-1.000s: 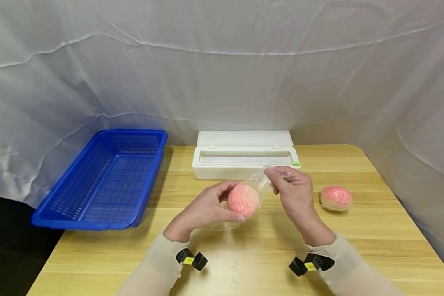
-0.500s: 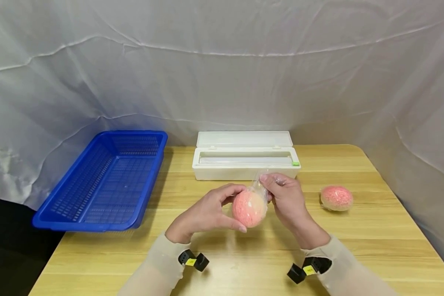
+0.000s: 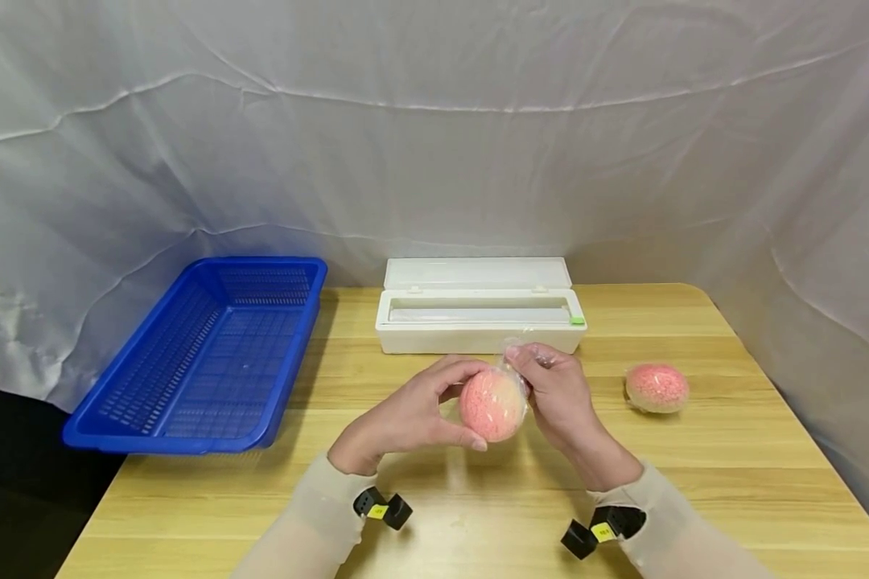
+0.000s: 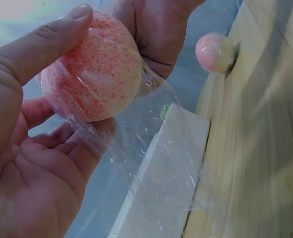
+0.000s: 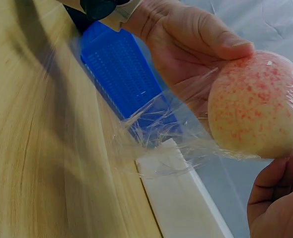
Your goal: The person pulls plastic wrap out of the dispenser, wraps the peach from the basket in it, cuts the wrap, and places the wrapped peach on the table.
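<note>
Near the middle of the head view, my left hand (image 3: 416, 410) holds a pink-and-cream, peach-like ball (image 3: 491, 404) above the table, thumb on the near side and fingers behind. Clear cling film (image 4: 151, 131) lies tight and shiny over the ball, and a loose crinkled part hangs off it in both wrist views. At the ball's right side, my right hand (image 3: 559, 394) pinches a gathered bunch of the film between thumb and fingers. A second peach-like ball (image 3: 656, 388), also shiny with film, rests on the table to the right.
Behind the hands stands a white cling film box (image 3: 471, 339), its lid raised, a green slider at its right end. A blue basket (image 3: 166, 443) is at the left of the wooden table (image 3: 753, 490). Pale cloth (image 3: 434, 177) hangs behind and around.
The right hand has drawn in left and down against the ball, gathering the film that was stretched out. The left hand has shifted the ball slightly right and turned it.
</note>
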{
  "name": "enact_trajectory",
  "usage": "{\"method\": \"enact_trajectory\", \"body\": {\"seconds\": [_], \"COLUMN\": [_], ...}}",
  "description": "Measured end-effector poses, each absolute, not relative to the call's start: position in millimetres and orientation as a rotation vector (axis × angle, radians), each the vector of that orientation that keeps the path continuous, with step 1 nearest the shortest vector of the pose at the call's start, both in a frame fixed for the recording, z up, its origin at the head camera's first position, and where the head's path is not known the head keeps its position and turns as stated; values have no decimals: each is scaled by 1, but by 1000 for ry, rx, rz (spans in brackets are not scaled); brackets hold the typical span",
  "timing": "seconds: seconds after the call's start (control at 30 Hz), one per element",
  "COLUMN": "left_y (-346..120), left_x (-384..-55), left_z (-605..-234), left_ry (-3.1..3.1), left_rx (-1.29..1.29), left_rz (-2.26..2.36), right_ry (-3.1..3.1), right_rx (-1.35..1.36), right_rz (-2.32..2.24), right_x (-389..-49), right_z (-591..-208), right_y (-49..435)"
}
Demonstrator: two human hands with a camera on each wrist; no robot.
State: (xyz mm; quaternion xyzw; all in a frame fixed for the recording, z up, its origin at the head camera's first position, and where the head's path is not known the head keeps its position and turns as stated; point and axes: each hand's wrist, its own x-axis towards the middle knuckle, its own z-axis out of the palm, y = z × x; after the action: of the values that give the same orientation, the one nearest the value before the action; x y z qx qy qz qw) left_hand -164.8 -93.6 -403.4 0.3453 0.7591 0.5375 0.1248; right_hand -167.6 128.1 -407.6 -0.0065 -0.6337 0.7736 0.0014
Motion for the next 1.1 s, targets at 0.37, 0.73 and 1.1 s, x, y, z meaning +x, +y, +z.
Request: {"method": "enact_trajectory", "body": {"seconds": [0.37, 0.73, 1.1], "left_y": [-88, -88, -91], "left_x": [-166, -161, -164], "left_z": [-406, -400, -402], "left_ry": [2229, 2443, 2409], "left_rx": [886, 696, 694], "left_rz": [1527, 1310, 1299], "right_ry": [-1906, -1973, -1888], "right_rx": [-131, -97, -89], "right_rz": [2389, 2256, 2277], "right_x": [-169, -169, -169], "right_z": [-413, -417, -419], "right_y": [122, 122, 120]}}
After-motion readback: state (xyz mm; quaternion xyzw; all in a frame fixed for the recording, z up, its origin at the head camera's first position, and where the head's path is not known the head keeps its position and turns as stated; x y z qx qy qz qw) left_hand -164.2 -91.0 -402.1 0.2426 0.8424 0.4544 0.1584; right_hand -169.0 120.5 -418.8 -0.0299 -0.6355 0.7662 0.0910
